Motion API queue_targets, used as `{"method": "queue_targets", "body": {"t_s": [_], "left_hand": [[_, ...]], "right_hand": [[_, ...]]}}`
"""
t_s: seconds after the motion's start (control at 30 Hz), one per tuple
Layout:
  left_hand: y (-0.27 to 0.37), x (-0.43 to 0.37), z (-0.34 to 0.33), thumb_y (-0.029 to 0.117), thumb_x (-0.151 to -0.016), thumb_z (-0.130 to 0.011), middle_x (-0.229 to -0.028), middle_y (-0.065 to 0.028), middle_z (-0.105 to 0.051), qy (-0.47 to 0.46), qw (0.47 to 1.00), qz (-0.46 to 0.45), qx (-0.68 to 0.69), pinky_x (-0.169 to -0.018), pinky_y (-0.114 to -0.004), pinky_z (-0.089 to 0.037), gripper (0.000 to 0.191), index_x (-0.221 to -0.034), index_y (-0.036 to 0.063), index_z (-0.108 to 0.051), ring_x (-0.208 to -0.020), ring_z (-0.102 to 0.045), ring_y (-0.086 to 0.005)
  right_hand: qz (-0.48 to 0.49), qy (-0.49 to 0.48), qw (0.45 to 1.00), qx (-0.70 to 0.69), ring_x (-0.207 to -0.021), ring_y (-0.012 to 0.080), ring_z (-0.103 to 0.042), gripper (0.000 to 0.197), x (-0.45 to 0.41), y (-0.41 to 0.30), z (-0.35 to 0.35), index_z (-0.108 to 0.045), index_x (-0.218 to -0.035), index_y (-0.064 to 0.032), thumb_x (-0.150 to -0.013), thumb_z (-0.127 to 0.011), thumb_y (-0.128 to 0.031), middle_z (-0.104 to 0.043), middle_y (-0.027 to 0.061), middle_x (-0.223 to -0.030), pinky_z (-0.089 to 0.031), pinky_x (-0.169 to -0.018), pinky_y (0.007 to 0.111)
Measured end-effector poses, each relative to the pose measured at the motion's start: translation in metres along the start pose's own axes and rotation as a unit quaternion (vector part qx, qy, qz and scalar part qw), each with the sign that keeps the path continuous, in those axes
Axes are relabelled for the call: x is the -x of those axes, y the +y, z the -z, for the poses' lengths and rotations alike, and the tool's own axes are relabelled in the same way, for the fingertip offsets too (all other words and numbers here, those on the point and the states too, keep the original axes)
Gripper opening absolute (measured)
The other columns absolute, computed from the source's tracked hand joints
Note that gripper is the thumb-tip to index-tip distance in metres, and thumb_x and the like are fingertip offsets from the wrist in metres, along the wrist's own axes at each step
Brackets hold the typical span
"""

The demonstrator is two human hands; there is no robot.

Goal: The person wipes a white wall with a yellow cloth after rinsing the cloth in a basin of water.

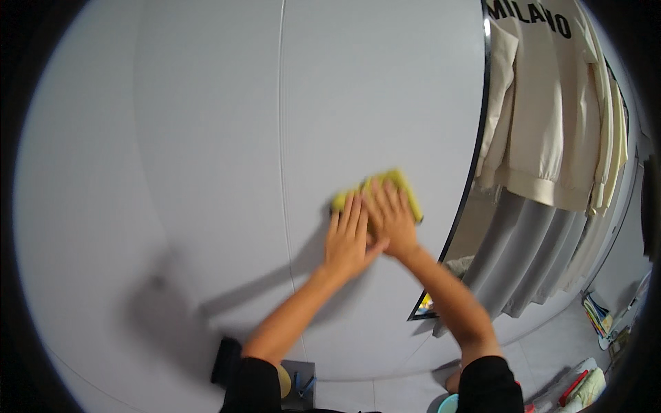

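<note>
A yellow cloth (pixel 397 178) with a darker edge lies flat against a pale grey wall panel (pixel 361 103). Both hands press on it side by side, fingers pointing up. My left hand (pixel 347 242) covers the cloth's lower left part, its thumb reaching across toward the other wrist. On the right part of the cloth rests my right hand (pixel 395 227), fingers slightly spread. The hands and cloth are a little blurred, and much of the cloth's middle is hidden beneath them.
A vertical seam (pixel 282 155) runs left of the hands. To the right stands a black-framed mirror (pixel 472 180), with a cream sweatshirt (pixel 537 103) and a grey curtain (pixel 496 248) beside it. Below are a grey box (pixel 304 371), a turquoise basin (pixel 448 404) and folded textiles (pixel 583 390).
</note>
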State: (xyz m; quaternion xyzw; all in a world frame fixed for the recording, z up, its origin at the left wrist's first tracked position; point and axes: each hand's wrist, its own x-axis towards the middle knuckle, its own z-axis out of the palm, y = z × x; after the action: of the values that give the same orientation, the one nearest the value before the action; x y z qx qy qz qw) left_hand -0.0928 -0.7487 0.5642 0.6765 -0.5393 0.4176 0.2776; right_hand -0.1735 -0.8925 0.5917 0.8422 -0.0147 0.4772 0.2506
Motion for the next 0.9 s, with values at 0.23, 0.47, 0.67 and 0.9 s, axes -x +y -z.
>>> {"method": "queue_targets", "body": {"t_s": [0.23, 0.47, 0.67, 0.9], "left_hand": [[0.017, -0.262, 0.108, 0.065, -0.100, -0.041, -0.165, -0.0239, -0.026, 0.094, 0.984, -0.085, -0.123, -0.125, -0.050, -0.016, 0.094, -0.155, -0.0101, -0.028, -0.156, -0.019, -0.0327], [0.049, -0.124, -0.015, 0.062, -0.097, -0.046, -0.159, -0.0300, -0.035, 0.124, 0.985, -0.102, -0.061, -0.116, -0.061, -0.027, 0.092, -0.148, -0.0132, -0.040, -0.149, -0.031, -0.0457], [0.091, 0.140, -0.128, 0.053, -0.093, -0.057, -0.148, -0.0231, -0.052, -0.157, 0.983, -0.089, -0.001, -0.105, -0.053, -0.038, 0.081, -0.147, -0.0053, -0.047, -0.139, -0.047, -0.0354], [0.106, 0.065, -0.106, 0.054, -0.091, -0.059, -0.163, -0.0155, -0.037, -0.207, 0.970, -0.125, -0.022, -0.112, -0.049, -0.031, 0.087, -0.155, -0.0016, -0.038, -0.149, -0.036, -0.0284]], "right_hand": [[-0.039, 0.224, 0.970, 0.083, -0.152, 0.0391, -0.026, 0.075, -0.189, 0.143, 0.100, -0.034, -0.159, -0.0154, -0.093, -0.054, -0.046, -0.029, 0.0150, -0.166, -0.018, -0.124, 0.056], [-0.150, 0.196, 0.968, 0.049, -0.150, 0.0413, -0.031, 0.058, -0.038, 0.077, 0.023, -0.043, -0.155, -0.0166, -0.100, -0.050, -0.035, -0.033, 0.0161, -0.163, -0.022, -0.121, 0.059], [-0.247, 0.024, 0.968, -0.045, -0.143, 0.0631, -0.023, 0.070, 0.280, -0.074, -0.125, -0.029, -0.157, -0.0079, -0.099, -0.050, -0.040, -0.021, 0.0355, -0.160, -0.018, -0.113, 0.076], [-0.279, 0.052, 0.956, -0.079, -0.147, 0.0643, -0.005, 0.086, 0.233, -0.012, -0.093, -0.018, -0.161, -0.0032, -0.096, -0.053, -0.048, -0.006, 0.0403, -0.162, -0.008, -0.113, 0.078]]}}
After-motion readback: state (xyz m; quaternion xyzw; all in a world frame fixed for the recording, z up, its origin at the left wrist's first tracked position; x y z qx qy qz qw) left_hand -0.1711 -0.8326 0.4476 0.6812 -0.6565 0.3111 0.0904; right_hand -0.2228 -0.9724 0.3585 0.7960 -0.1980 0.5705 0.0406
